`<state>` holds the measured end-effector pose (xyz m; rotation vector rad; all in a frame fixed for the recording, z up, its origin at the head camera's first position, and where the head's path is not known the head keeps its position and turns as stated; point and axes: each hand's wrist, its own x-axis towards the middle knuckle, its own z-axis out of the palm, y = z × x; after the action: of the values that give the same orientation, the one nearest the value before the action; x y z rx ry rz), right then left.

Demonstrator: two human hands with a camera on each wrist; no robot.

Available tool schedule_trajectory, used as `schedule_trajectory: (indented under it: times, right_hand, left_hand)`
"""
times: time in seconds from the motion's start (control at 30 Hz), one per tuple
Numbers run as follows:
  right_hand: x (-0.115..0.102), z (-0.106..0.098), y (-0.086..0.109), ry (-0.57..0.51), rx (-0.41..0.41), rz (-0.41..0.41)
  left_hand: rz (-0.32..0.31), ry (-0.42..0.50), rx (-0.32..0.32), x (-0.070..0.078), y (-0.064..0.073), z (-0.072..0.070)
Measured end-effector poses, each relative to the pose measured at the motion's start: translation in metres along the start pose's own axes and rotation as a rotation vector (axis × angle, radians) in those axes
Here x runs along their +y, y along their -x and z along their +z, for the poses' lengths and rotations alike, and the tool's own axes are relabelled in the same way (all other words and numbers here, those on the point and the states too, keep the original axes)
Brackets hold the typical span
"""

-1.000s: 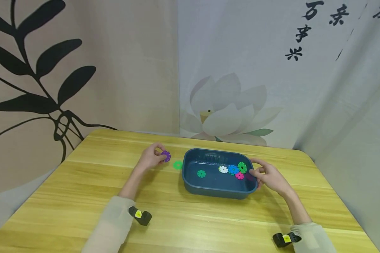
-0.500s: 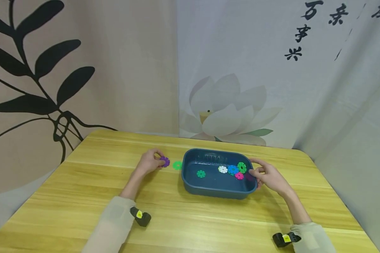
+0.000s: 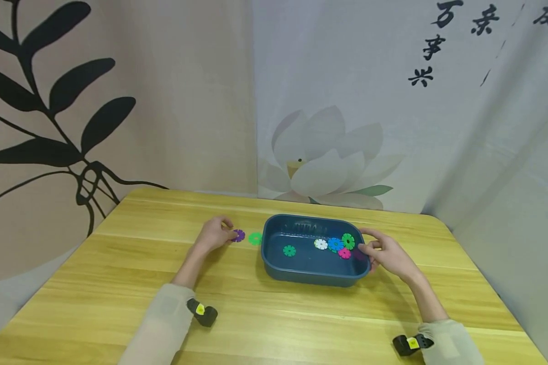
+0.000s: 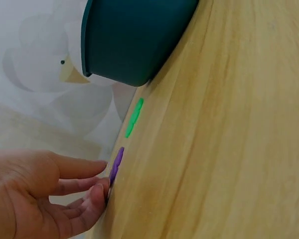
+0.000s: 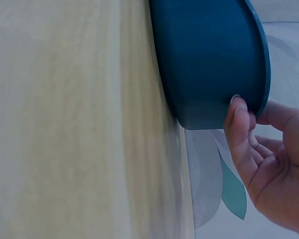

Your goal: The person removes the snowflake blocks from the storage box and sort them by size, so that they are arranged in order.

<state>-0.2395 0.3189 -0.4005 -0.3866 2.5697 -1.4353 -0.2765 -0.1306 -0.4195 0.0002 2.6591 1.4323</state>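
A purple snowflake disc lies on the table at the fingertips of my left hand. In the left wrist view the upper fingertip stands just off that purple disc, while lower fingertips are right at its near edge. To its right a green snowflake disc lies beside the dark blue plastic basin. My right hand grips the basin's right end, pinching the wall between thumb and fingers, as the right wrist view shows too. The basin holds white, blue, pink and green discs.
The wooden table ends at the back against a printed curtain. A lone green disc lies in the left part of the basin. Each wrist carries a small black camera.
My left hand has lowered the purple disc to the table beside the green one, and its fingers have loosened from it. The right hand and basin have stayed in place.
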Motion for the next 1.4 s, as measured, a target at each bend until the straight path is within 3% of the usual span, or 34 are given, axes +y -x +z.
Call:
schedule_trajectory:
  times: [0.17,0.47,0.73,0.93,1.1,1.4]
  right_hand:
    - [0.001,-0.001,0.0,0.001,-0.002,-0.001]
    - [0.003,-0.001,0.0,-0.001,-0.005,-0.005]
    - [0.001,0.0,0.0,0.003,-0.01,-0.006]
    - [0.0,0.0,-0.001,0.008,-0.008,-0.005]
    - [0.0,0.0,-0.001,0.005,-0.014,-0.001]
    - [0.002,-0.001,-0.001,-0.005,-0.013,0.001]
  left_hand:
    - [0.021,0.016,0.006,0.005,0.001,-0.001]
    - [0.155,0.023,0.025,0.027,0.005,0.005]
    - [0.196,0.125,-0.003,0.053,0.009,0.02]
    - [0.237,0.149,-0.01,0.074,0.013,0.036]
    - [0.252,0.136,-0.047,0.085,0.018,0.05]
    - [0.286,0.102,-0.055,0.098,0.023,0.064]
